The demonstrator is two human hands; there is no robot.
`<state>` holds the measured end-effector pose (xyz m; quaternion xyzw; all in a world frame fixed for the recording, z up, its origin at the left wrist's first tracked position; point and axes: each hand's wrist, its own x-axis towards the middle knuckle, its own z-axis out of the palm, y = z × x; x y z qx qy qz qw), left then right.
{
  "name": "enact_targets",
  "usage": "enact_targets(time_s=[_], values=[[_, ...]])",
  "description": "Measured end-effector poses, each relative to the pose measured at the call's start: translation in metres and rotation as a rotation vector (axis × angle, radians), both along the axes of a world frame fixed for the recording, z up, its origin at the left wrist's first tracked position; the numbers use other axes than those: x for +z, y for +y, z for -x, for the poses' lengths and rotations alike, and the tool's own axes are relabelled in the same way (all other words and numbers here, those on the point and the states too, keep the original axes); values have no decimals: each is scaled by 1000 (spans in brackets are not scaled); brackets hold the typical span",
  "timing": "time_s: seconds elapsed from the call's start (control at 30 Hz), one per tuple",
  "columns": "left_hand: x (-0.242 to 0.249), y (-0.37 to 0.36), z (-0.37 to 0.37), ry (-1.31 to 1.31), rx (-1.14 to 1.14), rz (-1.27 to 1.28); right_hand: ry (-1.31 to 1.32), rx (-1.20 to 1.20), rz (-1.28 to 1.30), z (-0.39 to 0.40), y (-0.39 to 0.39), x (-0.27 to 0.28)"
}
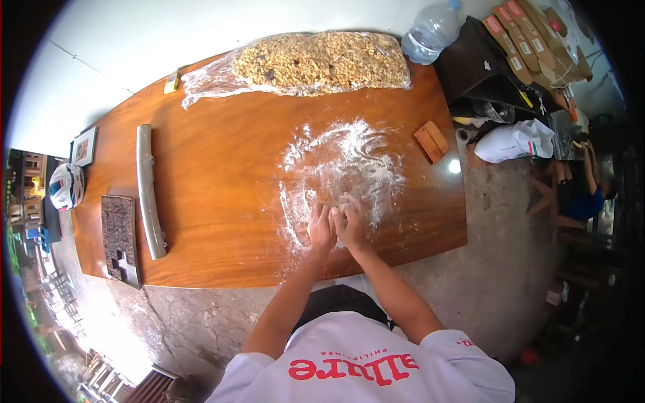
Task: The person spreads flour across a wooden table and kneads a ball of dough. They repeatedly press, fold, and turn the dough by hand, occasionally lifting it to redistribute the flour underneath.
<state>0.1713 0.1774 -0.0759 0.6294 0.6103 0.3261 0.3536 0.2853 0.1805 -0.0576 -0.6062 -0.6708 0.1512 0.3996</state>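
Note:
White flour (366,144) is spread in a rough patch over the right half of a brown wooden table (222,195). At the near edge of that patch, my left hand (322,225) and my right hand (350,223) are side by side and touching. Their fingers are curled and pressed down on what looks like a small lump of dough, mostly hidden beneath them.
A long plastic bag of yellowish crumbly pieces (322,64) lies along the back edge, near a clear water jug (432,32). A brown block (431,142) sits at the right. Leftward are a grey tube (146,191), a dark panel (119,235) and a helmet (66,187).

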Motion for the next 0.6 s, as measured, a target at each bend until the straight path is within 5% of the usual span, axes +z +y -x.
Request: enact_targets(time_s=[0.13, 0.37, 0.6], values=[[-10, -14, 0, -20, 227, -136, -43, -38, 52, 17, -7, -11], [-25, 19, 16, 389, 15, -193, -340, 94, 270, 8, 33, -25], [-28, 96, 12, 317, 61, -74, -464, 130, 442, 6, 133, -26]])
